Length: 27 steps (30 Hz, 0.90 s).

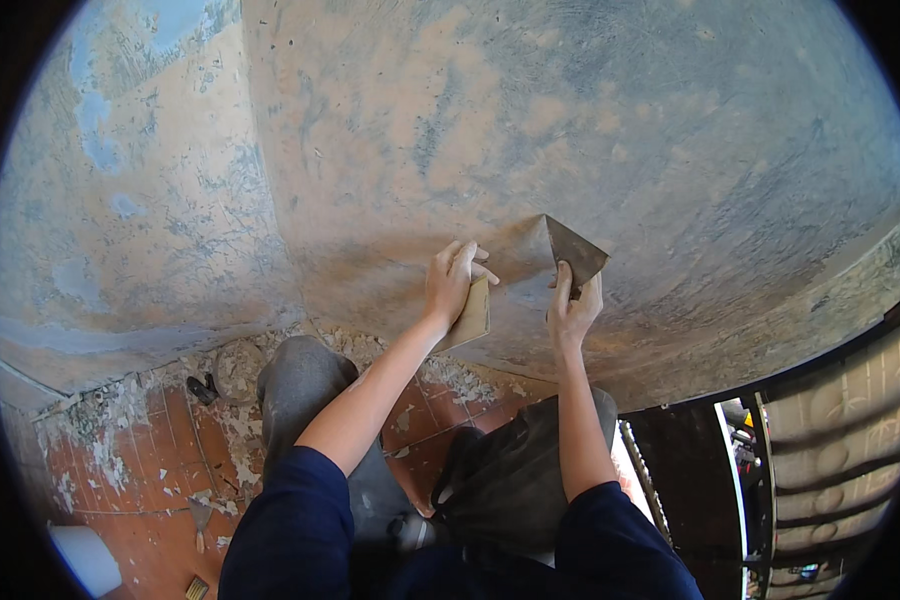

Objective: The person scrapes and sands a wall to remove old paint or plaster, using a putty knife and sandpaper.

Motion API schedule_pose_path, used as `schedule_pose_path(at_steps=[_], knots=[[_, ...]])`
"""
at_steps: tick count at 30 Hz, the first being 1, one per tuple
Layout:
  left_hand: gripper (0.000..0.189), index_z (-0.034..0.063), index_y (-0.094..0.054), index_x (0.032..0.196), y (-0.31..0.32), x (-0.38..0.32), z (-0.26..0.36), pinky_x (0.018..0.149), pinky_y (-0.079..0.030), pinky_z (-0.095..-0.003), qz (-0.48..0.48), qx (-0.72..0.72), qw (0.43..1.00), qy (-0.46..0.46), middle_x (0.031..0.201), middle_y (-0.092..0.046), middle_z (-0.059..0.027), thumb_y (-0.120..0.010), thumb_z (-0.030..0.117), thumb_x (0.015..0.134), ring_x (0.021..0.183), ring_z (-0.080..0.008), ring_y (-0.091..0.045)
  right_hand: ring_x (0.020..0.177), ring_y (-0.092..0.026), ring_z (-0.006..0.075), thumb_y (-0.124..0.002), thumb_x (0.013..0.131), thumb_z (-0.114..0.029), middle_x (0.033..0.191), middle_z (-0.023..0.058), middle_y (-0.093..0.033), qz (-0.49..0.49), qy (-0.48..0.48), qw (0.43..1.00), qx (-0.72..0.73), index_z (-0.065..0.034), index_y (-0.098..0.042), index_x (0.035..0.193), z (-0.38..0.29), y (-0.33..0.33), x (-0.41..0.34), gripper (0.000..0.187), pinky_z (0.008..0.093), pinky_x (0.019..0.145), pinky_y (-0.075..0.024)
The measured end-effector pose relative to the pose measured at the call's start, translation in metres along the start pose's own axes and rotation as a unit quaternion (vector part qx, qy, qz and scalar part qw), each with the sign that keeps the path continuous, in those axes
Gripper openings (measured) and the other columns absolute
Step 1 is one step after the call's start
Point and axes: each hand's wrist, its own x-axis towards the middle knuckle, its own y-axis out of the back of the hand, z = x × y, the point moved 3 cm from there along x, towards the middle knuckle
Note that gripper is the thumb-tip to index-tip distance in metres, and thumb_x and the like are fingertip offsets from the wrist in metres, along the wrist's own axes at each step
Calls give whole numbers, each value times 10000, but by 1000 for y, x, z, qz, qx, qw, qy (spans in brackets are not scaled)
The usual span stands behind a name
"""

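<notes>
My right hand (576,300) grips a broad triangular scraper blade (576,251), its thumb flat on the blade. One corner of the blade meets the patchy plastered wall (435,135). To the left, my left hand (454,281) is raised near the wall with a tan flat board or plate (471,319) at its palm side; the fingers partly hide how it is held. The wall shows beige, grey and pale blue patches, with a darker brownish area around both hands.
Plaster flakes and debris litter the terracotta tile floor (150,465) along the wall's foot. A putty knife (200,517) lies there, with a white bucket (86,559) and a small brush-like block (196,587) nearby. My knees are close to the wall. A dark opening stands at right.
</notes>
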Motion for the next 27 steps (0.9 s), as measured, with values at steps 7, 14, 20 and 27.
schedule_pose_path(at_steps=[7, 14, 20, 27], knots=[[334, 15, -574, 925, 1, -4, 3, 568, -373, -249, -12, -12, 999, 33, 609, -622, -104, -416, 308, 906, 535, -101, -484, 578, -517, 180, -600, 830, -12, 810, 108, -571, 23, 68, 996, -49, 12, -606, 924, -5, -4, 8, 97, 249, 513, -394], [320, 19, -575, 919, 5, -5, 5, 570, -372, -247, -11, 6, 999, 49, 601, -612, -92, -416, 296, 906, 525, -100, -471, 598, -517, 220, -604, 826, -17, 780, 112, -552, 33, 51, 997, -37, 10, -605, 910, -3, -4, 10, 89, 267, 526, -396], [309, 25, -576, 905, 1, -3, -1, 549, -373, -256, -19, 10, 999, 41, 588, -602, -86, -416, 290, 908, 511, -102, -462, 633, -531, 234, -588, 837, -15, 804, 124, -564, 14, 40, 999, -32, 18, -599, 905, -1, -3, 9, 76, 268, 566, -412], [312, 28, -579, 901, 0, -4, -3, 538, -371, -254, -16, 8, 999, 42, 576, -596, -83, -420, 296, 909, 507, -106, -468, 665, -549, 243, -594, 831, -7, 819, 127, -576, -5, 20, 999, -43, 23, -600, 915, -3, 1, 11, 89, 292, 599, -431]])
